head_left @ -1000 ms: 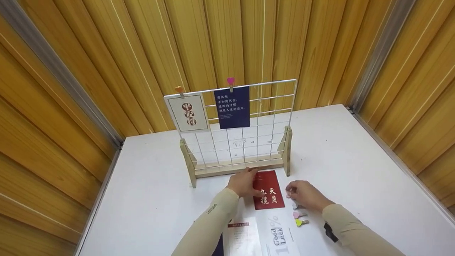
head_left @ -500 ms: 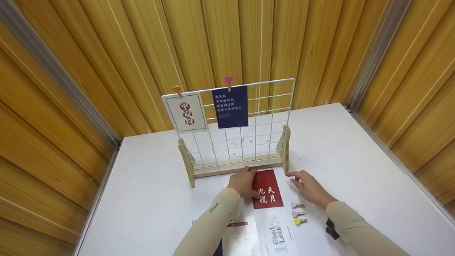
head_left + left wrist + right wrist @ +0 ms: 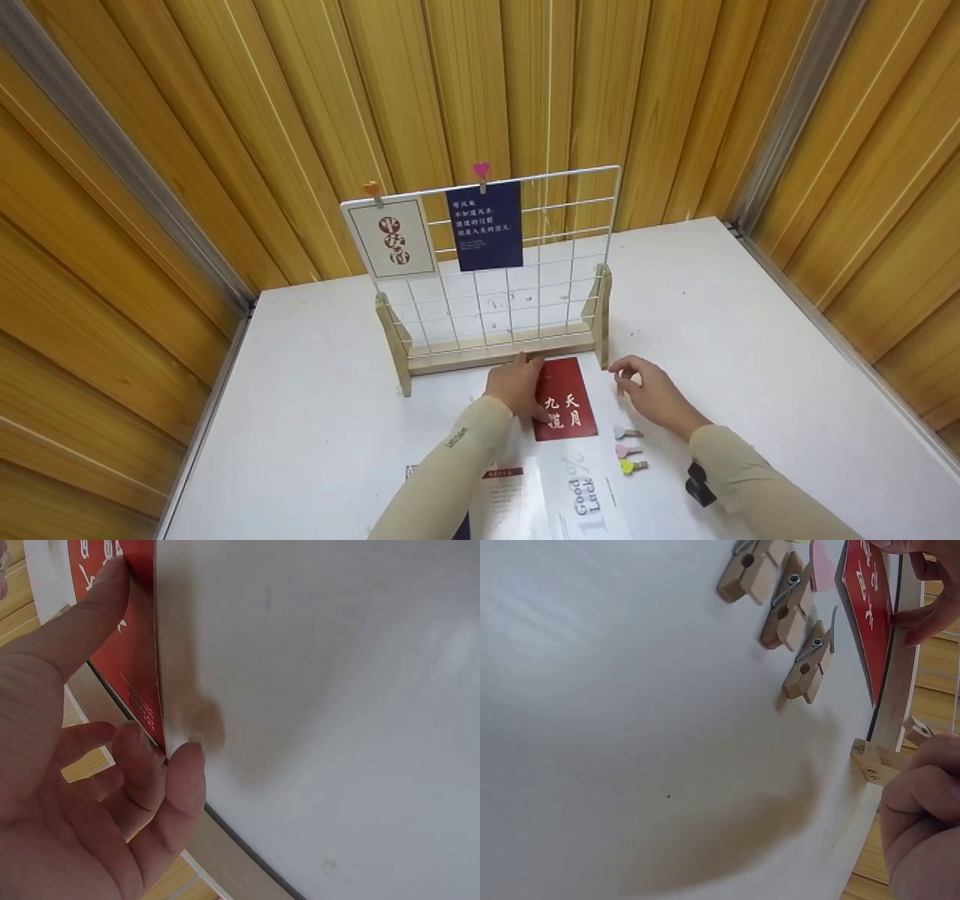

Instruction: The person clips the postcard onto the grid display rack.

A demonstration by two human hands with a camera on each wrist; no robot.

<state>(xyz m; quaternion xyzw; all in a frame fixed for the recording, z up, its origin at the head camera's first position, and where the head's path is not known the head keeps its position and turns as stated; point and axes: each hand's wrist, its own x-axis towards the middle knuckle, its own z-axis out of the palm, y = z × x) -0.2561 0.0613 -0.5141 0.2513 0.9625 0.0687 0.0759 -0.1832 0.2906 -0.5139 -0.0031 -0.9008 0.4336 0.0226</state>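
Note:
My left hand (image 3: pixel 514 387) holds the left side of a red card (image 3: pixel 571 382) with white characters, which lies before the grid rack (image 3: pixel 491 367). In the left wrist view the thumb (image 3: pixel 94 615) lies on its face and the curled fingers are at its corner. To the right of the card, my right hand (image 3: pixel 654 397) pinches a small wooden clothespin (image 3: pixel 917 730), mostly hidden by the fingers. Below that hand lie three heart clothespins: a pale grey one (image 3: pixel 628 433), a pink one (image 3: pixel 628 451) and a yellow one (image 3: pixel 632 466).
On the rack hang a cream card (image 3: pixel 393 244) under an orange heart clip (image 3: pixel 373 189) and a navy card (image 3: pixel 486 232) under a magenta heart clip (image 3: pixel 481 170). A "Good Luck" card (image 3: pixel 589 487) and another printed card (image 3: pixel 510 502) lie nearer. Wood-look panels (image 3: pixel 487 75) enclose the table.
My right hand has moved slightly away from the row of clips towards the rack's right foot, taking a clothespin from the row. The left hand stays at the red card.

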